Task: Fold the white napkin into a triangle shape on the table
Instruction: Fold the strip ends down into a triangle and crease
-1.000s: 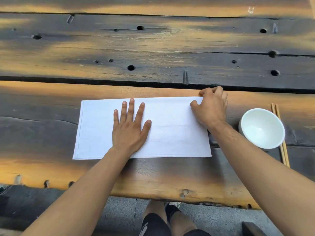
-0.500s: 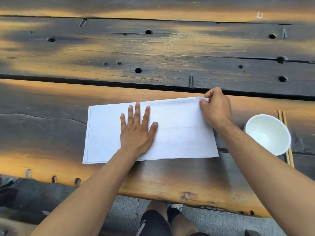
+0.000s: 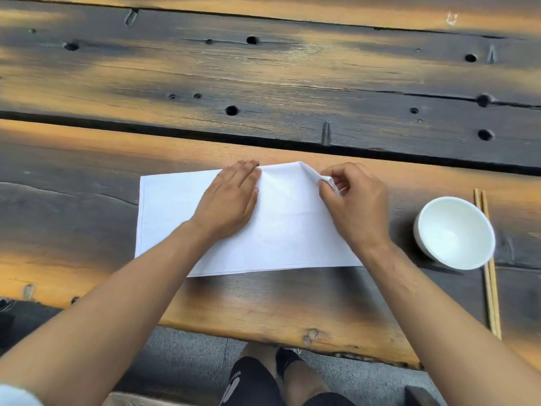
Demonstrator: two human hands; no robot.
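The white napkin point(image 3: 287, 227) lies as a folded rectangle on the near plank of the dark wooden table point(image 3: 263, 303). My left hand point(image 3: 231, 200) presses flat on the napkin's middle, fingers together and reaching its far edge. My right hand point(image 3: 351, 206) pinches the napkin's far right corner between thumb and fingers. That corner is lifted off the wood and pulled inward, so the cloth bulges between my two hands. The right hand hides the rest of the napkin's right edge.
A white bowl point(image 3: 455, 232) stands to the right of the napkin, with a pair of wooden chopsticks point(image 3: 489, 268) lying just past it. A dark gap point(image 3: 175, 131) runs between the planks behind the napkin. My legs show below the table's near edge.
My right hand has lifted the far right corner and drawn it left. My left hand has slid toward the far edge and closed its spread fingers together.
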